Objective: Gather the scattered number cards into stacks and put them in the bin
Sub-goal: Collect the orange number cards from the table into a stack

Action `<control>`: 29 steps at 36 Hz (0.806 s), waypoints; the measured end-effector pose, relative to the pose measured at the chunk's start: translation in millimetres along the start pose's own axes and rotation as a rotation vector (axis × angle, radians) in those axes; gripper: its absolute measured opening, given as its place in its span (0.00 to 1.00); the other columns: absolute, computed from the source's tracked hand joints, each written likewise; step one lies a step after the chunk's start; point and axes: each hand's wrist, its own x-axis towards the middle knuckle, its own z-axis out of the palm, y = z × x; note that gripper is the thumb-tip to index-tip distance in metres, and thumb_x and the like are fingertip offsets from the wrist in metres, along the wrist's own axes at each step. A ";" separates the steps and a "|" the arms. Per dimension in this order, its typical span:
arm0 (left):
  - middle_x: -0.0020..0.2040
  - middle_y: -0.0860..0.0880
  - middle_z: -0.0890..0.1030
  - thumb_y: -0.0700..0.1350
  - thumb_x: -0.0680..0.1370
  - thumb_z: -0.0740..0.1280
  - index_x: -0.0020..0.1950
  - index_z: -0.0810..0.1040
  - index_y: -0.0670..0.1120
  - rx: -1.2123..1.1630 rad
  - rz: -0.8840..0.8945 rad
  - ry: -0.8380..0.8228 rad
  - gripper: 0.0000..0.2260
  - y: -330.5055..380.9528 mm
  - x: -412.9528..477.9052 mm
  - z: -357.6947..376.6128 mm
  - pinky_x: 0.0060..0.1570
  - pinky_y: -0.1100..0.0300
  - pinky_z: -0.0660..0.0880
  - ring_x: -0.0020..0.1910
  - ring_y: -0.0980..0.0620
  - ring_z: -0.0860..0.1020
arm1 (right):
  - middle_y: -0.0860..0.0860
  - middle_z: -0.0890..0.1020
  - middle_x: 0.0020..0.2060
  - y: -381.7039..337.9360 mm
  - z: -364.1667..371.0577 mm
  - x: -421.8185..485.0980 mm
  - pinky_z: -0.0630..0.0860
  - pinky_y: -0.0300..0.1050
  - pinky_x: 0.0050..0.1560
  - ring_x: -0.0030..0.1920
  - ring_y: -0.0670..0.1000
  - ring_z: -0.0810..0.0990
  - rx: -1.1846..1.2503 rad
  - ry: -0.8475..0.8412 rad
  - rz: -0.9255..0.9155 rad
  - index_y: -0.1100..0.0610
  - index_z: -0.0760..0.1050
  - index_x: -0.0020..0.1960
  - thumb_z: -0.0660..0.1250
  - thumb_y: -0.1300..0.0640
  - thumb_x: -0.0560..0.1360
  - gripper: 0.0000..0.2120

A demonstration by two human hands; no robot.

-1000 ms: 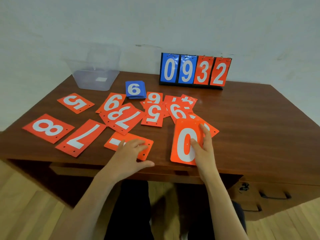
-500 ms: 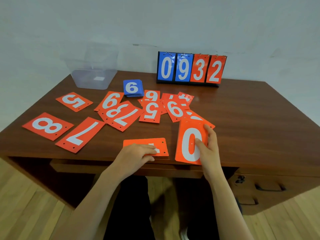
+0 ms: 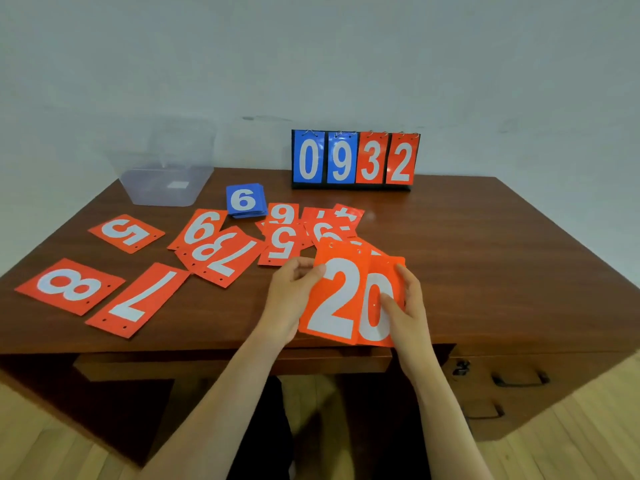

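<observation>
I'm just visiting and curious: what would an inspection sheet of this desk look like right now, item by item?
Surface: brown wooden desk, drawers at its right.
Job's things: red number cards scattered across the desk, several overlapping; blue stack topped by a 6; clear bin at back left, no cards visible inside.
Clutter: flip scoreboard reading 0932 at the back.
Hands: left hand pinches the 2 card; right hand holds the 0 card, partly under the 2.
Cables: nothing seen.
Surroundings: pale wall, wooden floor.
</observation>
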 end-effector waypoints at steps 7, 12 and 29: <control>0.46 0.54 0.78 0.50 0.77 0.66 0.47 0.74 0.49 0.179 0.126 0.056 0.05 -14.9 9.2 52.7 0.44 0.63 0.76 0.47 0.55 0.79 | 0.46 0.76 0.60 -4.0 -11.0 5.7 0.81 0.46 0.47 0.54 0.50 0.81 0.165 0.030 0.080 0.42 0.63 0.67 0.58 0.47 0.80 0.16; 0.48 0.53 0.76 0.49 0.77 0.66 0.45 0.72 0.50 0.246 0.152 0.035 0.05 -23.2 22.1 79.3 0.49 0.61 0.77 0.49 0.54 0.77 | 0.38 0.73 0.56 -3.7 -21.0 10.7 0.79 0.36 0.38 0.51 0.46 0.80 0.065 0.077 0.033 0.42 0.61 0.68 0.67 0.51 0.75 0.25; 0.77 0.45 0.56 0.56 0.78 0.62 0.76 0.57 0.47 1.348 0.172 -0.205 0.29 -6.7 129.2 40.3 0.71 0.52 0.59 0.75 0.45 0.56 | 0.43 0.65 0.68 3.0 -68.2 55.0 0.77 0.37 0.43 0.58 0.47 0.74 -0.041 0.226 0.081 0.41 0.51 0.75 0.60 0.51 0.79 0.28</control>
